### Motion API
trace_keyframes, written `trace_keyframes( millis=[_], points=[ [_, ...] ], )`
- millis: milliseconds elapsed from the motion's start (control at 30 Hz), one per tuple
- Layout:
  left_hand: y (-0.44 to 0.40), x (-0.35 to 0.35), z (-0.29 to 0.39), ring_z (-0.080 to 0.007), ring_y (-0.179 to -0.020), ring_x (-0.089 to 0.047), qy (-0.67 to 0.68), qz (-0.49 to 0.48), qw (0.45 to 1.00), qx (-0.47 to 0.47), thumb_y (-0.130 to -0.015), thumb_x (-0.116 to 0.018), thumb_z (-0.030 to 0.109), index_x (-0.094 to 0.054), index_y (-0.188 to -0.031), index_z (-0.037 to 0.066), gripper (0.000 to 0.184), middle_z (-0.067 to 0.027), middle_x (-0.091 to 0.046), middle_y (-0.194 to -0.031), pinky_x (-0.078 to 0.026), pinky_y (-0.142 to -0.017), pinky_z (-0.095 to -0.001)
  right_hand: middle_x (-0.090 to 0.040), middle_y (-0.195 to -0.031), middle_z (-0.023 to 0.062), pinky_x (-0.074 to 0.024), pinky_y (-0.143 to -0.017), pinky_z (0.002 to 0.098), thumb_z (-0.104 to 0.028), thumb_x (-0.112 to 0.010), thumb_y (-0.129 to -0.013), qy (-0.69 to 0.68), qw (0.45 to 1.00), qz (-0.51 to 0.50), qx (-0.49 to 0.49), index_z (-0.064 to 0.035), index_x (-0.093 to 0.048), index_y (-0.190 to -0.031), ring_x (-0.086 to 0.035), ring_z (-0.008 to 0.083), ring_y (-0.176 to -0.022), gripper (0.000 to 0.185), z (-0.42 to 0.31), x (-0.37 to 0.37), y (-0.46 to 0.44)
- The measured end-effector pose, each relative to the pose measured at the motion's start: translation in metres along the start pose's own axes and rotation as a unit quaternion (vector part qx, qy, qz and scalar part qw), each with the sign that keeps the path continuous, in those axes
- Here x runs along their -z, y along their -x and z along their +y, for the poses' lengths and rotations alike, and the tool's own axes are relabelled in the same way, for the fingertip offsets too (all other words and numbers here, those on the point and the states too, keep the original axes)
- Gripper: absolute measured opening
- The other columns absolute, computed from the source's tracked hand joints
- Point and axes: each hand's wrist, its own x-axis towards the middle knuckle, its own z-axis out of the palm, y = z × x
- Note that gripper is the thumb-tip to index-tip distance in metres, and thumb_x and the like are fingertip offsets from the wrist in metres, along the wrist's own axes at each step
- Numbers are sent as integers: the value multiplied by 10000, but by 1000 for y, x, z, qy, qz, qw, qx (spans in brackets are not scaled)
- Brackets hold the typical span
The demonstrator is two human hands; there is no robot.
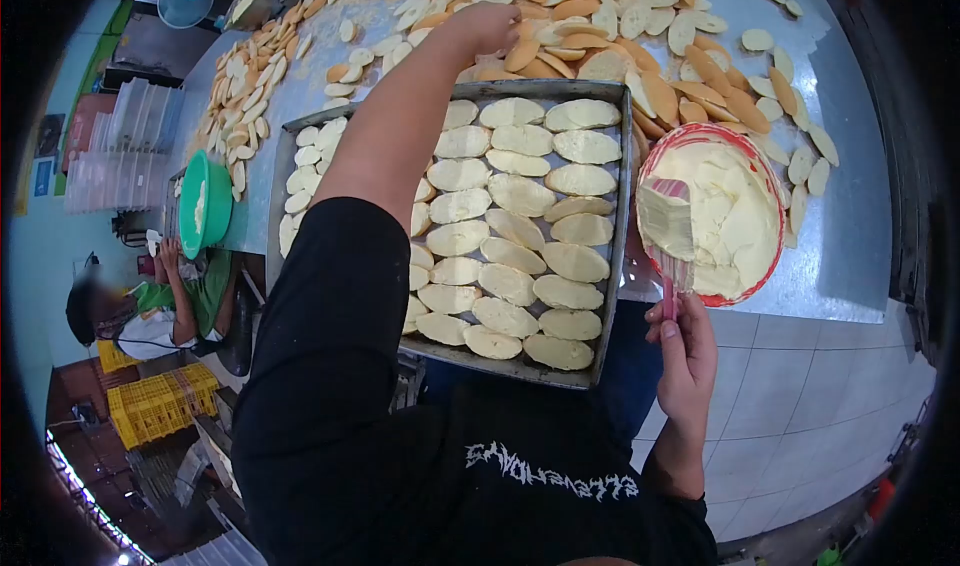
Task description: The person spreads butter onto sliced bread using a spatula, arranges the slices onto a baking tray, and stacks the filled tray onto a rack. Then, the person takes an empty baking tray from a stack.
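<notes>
My right hand (686,351) is closed around the pink handle of a spatula (668,216), whose blade is coated in pale cream. The blade is over a red-rimmed bowl (778,191) filled with cream (735,221). Far forward, my left hand (488,28) reaches into a heap of oval bread slices (575,38). Its fingers are curled down, and what they hold, if anything, is hidden. Beneath my left arm lies a large metal tray (618,226) with rows of cream-topped bread slices (515,196). The arm hides part of those rows.
More loose slices (245,101) spread over the metal table (845,166). A green basin (205,201) stands at its left edge, near another person (165,311). Clear plastic bins (115,161) and yellow crates (160,401) are farther left. Tiled floor (790,376) shows at right.
</notes>
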Motion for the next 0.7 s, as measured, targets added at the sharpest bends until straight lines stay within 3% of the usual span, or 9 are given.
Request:
trace_keyframes(
  millis=[133,333,433,533,633,700],
  points=[
    [9,3,7,-315,-990,-622,-48,16,997,54,-830,-625,250,-538,-1243,82,454,-174,-644,-1087,-494,-853,-403,-573,-1001,92,-431,-742,240,-23,-462,-936,-6,1000,-2,-4,61,-403,-1325,-496,110,-828,402,2,1,2],
    [16,-4,-16,-317,-964,-628,-17,41,999,29,-791,-671,296,-497,-1299,95,573,-177,-642,-1087,-502,-829,-392,-573,-997,85,-433,-748,238,-30,-461,-941,9,1000,-6,-19,60,-405,-1326,-500,108,-836,400,-1,3,0],
    [17,7,-24,-265,-938,-638,122,74,984,102,-766,-709,316,-485,-1312,80,636,-157,-654,-1039,-508,-813,-367,-574,-993,81,-432,-751,235,-34,-459,-942,6,1000,-2,-9,59,-407,-1325,-496,105,-831,398,-2,3,-1],
    [21,13,-35,-202,-928,-639,272,121,947,118,-777,-712,306,-496,-1292,42,618,-128,-654,-1005,-512,-790,-327,-574,-994,82,-430,-747,234,-31,-454,-940,-2,1000,7,-12,57,-406,-1326,-493,105,-824,399,1,5,0],
    [31,19,-35,-177,-933,-631,369,107,918,97,-821,-678,274,-491,-1277,1,563,-110,-646,-1042,-516,-807,-298,-573,-996,85,-426,-740,230,-22,-451,-936,-20,1000,4,-21,55,-404,-1328,-490,106,-819,402,5,7,0],
    [40,22,-29,-186,-950,-621,546,64,833,68,-849,-645,260,-475,-1278,-17,538,-128,-628,-1082,-514,-835,-293,-574,-996,88,-423,-736,228,-16,-452,-932,-33,999,1,-17,56,-403,-1327,-488,105,-816,404,7,5,0]
  ],
)
